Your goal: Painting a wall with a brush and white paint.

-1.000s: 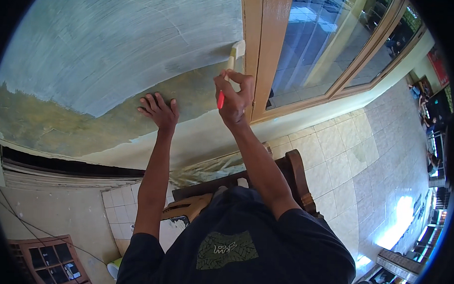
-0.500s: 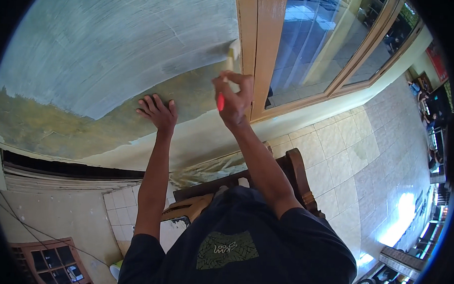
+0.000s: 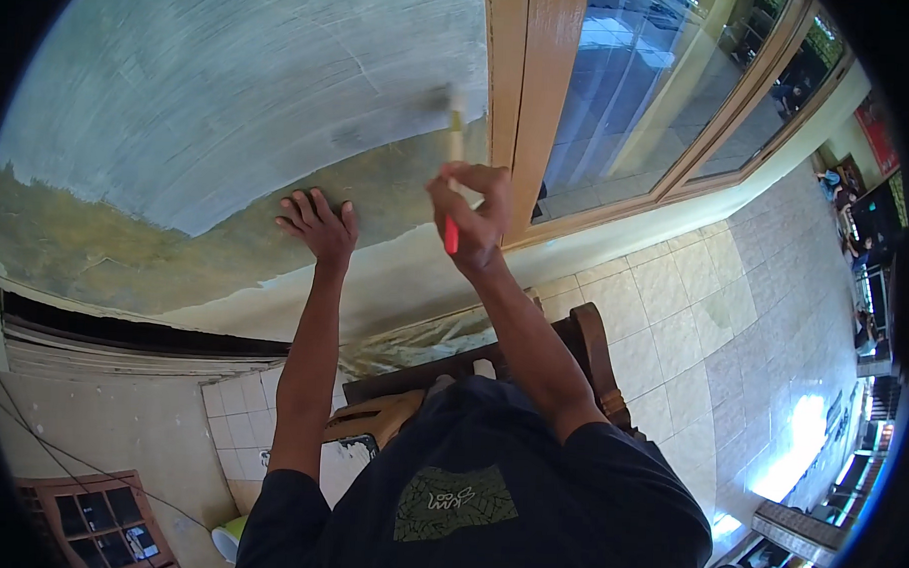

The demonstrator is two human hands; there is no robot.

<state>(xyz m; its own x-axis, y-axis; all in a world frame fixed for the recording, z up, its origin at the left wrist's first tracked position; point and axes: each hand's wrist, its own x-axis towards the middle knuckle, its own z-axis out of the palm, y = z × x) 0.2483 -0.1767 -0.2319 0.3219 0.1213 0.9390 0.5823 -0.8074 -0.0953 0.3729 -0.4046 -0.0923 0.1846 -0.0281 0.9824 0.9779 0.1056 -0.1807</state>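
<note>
My right hand (image 3: 474, 213) is closed round the handle of a paintbrush (image 3: 456, 142), whose red end sticks out below the fist. The brush's bristles, smeared by motion, are at the pale painted part of the wall (image 3: 251, 87), a little left of the brown window frame (image 3: 543, 97). Flat on the bare, yellowish-grey strip of the wall (image 3: 135, 248) lies my left hand (image 3: 319, 224), fingers spread and holding nothing. Above that strip the wall carries streaky whitish-blue paint with a ragged lower edge.
Glass panes (image 3: 621, 110) fill the window at the right. Below me stand dark wooden furniture (image 3: 594, 354) and a tray with a dark, paint-marked rim (image 3: 353, 456). A tiled floor (image 3: 673, 332) spreads right. Cables (image 3: 44, 440) hang at lower left, and several people sit far right.
My right hand has come slightly down, and the brush tip has shifted left, away from the window frame. My left hand stays in the same spot on the wall.
</note>
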